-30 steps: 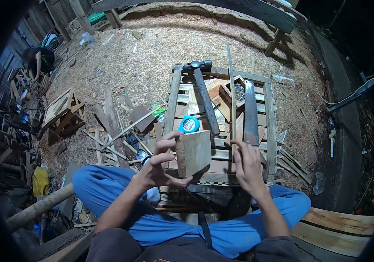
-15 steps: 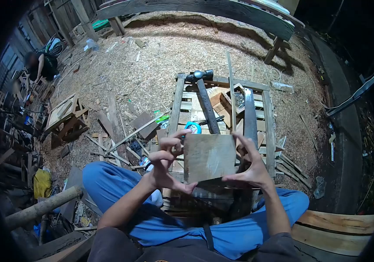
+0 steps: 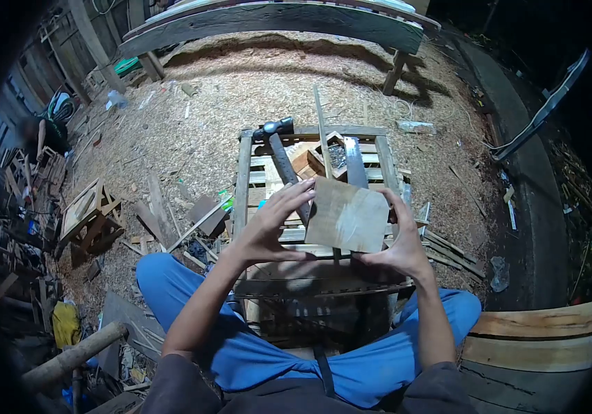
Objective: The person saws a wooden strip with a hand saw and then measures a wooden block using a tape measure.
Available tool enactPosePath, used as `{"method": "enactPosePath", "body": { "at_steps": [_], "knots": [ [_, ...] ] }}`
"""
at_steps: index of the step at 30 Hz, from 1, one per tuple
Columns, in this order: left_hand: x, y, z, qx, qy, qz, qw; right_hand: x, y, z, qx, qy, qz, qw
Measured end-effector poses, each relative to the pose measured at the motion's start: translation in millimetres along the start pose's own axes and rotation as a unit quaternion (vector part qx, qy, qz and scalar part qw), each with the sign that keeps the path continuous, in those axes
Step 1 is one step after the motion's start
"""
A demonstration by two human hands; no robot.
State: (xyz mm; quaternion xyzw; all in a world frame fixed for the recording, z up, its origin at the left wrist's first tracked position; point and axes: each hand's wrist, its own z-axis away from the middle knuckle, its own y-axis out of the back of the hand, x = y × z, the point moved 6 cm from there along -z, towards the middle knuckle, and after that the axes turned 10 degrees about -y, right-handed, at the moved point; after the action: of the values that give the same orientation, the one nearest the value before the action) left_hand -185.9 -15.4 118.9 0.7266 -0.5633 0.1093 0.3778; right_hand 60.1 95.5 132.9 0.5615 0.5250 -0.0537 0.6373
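A square wooden piece point(image 3: 347, 217) with a pale scuffed patch on its face is held up between my hands, tilted, above the slatted wooden stand point(image 3: 242, 169). My left hand point(image 3: 268, 224) grips its left side, fingers at the upper corner and thumb low. On the opposite side, my right hand point(image 3: 405, 241) has its fingers along the edge and its thumb near the bottom corner. Beyond it lie a hammer point(image 3: 282, 155), a flat metal blade point(image 3: 355, 165), a thin wooden strip point(image 3: 321, 124) and a small box of metal bits point(image 3: 338, 153), perhaps nails.
Wood shavings cover the ground point(image 3: 240, 96). A long bench point(image 3: 268, 26) spans the far side. Scrap wood and a small wooden frame point(image 3: 89, 214) lie leftward, where another person point(image 3: 51, 134) crouches. Planks point(image 3: 537, 345) are at my right, a round pole point(image 3: 78, 355) at my left.
The wooden piece has risen away from me and tilted, its right side lower. My left fingers have straightened along its edge. The view has shifted, and the blue tape measure is now mostly hidden.
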Motion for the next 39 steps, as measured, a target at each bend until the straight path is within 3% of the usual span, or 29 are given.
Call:
{"method": "enactPosePath", "body": {
  "at_steps": [2, 7, 25, 29, 32, 39],
  "knots": [
    [-4.1, -9.4, -4.7, -0.041, 0.007, -0.136, 0.990, -1.8, 4.0, -0.7, 0.002, -0.047, -0.025, 0.999],
    [-9.0, -11.4, -8.5, 0.015, 0.000, -0.127, 0.992, 8.1, 0.6, 2.7, 0.025, -0.049, -0.029, 0.998],
    [-3.1, -3.5, -17.4, 0.022, -0.006, -0.187, 0.982, 4.0, 12.1, 0.6, 0.056, 0.032, 0.057, 0.996],
    [-9.4, -5.5, -26.0, -0.068, 0.044, -0.163, 0.983, 3.9, 3.2, -5.0, 0.055, 0.070, 0.083, 0.993],
    [-32.3, -5.2, -24.1, -0.005, -0.029, -0.059, 0.998, 17.8, -3.3, -12.7, 0.057, 0.032, 0.019, 0.998],
    [-50.0, -14.0, -13.9, 0.018, -0.041, -0.014, 0.999, 51.3, -17.7, -24.9, 0.063, 0.023, 0.066, 0.996]
  ]
}}
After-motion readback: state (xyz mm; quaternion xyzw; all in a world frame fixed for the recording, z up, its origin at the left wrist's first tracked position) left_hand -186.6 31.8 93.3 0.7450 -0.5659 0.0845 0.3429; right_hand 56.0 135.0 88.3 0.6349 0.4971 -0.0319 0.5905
